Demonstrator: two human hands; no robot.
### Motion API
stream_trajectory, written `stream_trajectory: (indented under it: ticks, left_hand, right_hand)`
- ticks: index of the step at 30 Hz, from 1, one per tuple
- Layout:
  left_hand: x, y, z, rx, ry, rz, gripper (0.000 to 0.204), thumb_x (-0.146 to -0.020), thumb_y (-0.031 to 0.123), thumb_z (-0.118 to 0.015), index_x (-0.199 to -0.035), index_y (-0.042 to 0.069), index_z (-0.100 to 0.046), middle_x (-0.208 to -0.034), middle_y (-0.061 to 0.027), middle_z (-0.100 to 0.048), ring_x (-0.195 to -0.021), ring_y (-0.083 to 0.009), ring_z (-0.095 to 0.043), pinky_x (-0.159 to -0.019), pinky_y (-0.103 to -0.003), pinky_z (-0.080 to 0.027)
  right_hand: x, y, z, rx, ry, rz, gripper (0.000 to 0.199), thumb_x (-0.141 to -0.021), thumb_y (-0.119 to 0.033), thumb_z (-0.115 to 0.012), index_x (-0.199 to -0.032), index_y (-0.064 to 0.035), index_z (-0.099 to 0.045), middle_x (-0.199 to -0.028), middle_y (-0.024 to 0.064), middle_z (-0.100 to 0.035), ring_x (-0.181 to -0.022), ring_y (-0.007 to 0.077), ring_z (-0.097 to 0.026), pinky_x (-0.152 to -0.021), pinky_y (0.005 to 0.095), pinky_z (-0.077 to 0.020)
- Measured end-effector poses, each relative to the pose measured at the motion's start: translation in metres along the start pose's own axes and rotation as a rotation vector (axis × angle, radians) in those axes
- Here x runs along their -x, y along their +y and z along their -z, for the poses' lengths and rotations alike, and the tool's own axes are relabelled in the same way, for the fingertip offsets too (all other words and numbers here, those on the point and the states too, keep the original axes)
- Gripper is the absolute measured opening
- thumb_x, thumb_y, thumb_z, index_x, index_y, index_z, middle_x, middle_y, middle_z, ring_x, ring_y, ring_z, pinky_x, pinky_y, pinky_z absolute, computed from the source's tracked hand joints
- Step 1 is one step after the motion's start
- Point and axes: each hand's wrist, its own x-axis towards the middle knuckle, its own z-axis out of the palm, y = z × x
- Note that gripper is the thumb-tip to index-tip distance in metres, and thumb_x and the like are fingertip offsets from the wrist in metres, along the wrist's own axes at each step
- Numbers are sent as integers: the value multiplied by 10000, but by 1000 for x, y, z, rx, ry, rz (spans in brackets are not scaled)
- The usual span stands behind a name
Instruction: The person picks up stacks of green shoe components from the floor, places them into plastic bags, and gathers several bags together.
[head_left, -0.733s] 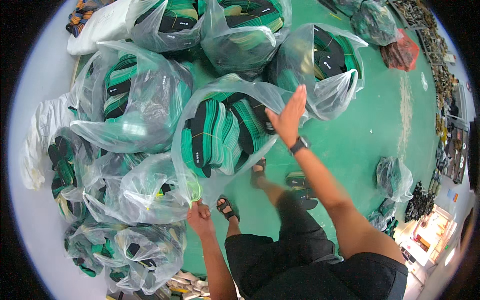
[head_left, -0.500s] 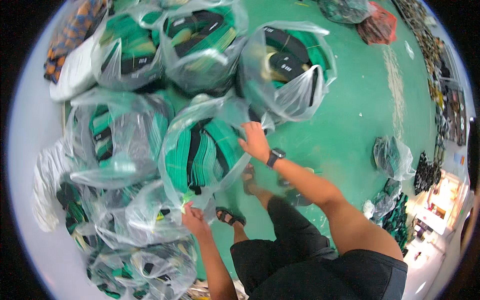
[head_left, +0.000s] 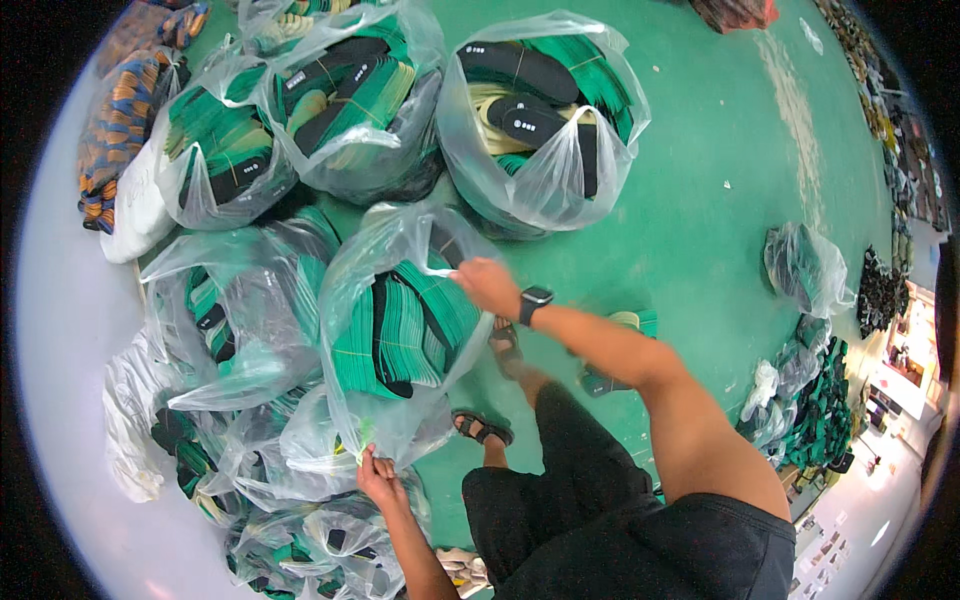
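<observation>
In front of me stands a clear plastic bag (head_left: 343, 262) packed with green and black shoe insoles (head_left: 405, 325), stacked on edge and tied with thin string. My right hand (head_left: 488, 288), wearing a dark wristwatch (head_left: 535, 303), is closed on the bag's rim at its right side. At the near side, my left hand (head_left: 383, 475) pinches another part of the rim, which is drawn taut toward me. A small bright green patch shows beside the left fingers; I cannot make out what it is. The bag's mouth is wide, with the insoles visible inside.
More insole bags crowd around: one at the far right (head_left: 600, 190), one behind (head_left: 350, 165), one at the left (head_left: 235, 350). A few loose insoles (head_left: 608, 380) lie by my feet. White sacks (head_left: 135, 420) lean on the left wall; a dark bag (head_left: 800, 270) sits right.
My right hand has gone from loosely touching the rim to gripping it, raising a fold. My left hand has drawn the near rim toward me. The whole view has shifted slightly.
</observation>
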Motion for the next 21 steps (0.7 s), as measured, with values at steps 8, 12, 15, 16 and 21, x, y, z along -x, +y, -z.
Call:
stream_trajectory:
  ticks: [8,12,15,16,21]
  left_hand:
    - [-86,90,24,-456,24,-184,250,-768,6,-447,-981,-30,-572,-547,10,-328,-476,-93,-323,-442,-227,-313]
    - [-136,33,100,-634,107,-127,193,-771,186,-556,-700,19,-488,-592,-41,-441,-495,-157,-417,-503,-298,-408]
    - [-158,-10,137,-405,35,-176,315,-757,249,-583,-582,47,-417,-503,-25,-367,-419,-152,-354,-426,-301,-354]
    - [-146,-15,140,-493,15,-170,321,-756,253,-584,-576,46,-416,-509,-30,-384,-424,-152,-368,-419,-301,-344]
    - [-122,-34,135,-545,-198,-277,295,-753,222,-575,-574,37,-430,-533,-60,-454,-471,-155,-454,-406,-260,-341]
  right_hand:
    - [-68,-143,97,-560,308,-71,175,-743,-167,-514,-676,-23,-588,-671,179,-579,-669,364,-558,-628,457,-424]
    - [18,-89,118,-685,492,-219,188,-736,-190,-554,-787,-9,-563,-854,179,-573,-912,340,-503,-763,456,-383]
    - [120,-45,89,-363,807,-240,251,-668,-207,-592,-833,-19,-567,-822,158,-558,-922,343,-493,-820,441,-372]
    - [182,-25,69,-286,697,-344,233,-685,-191,-579,-850,-27,-580,-886,180,-557,-908,336,-512,-809,428,-395]
    - [529,49,-56,52,64,-933,137,-671,-150,-514,-697,-52,-606,-724,150,-581,-652,293,-573,-541,409,-450]
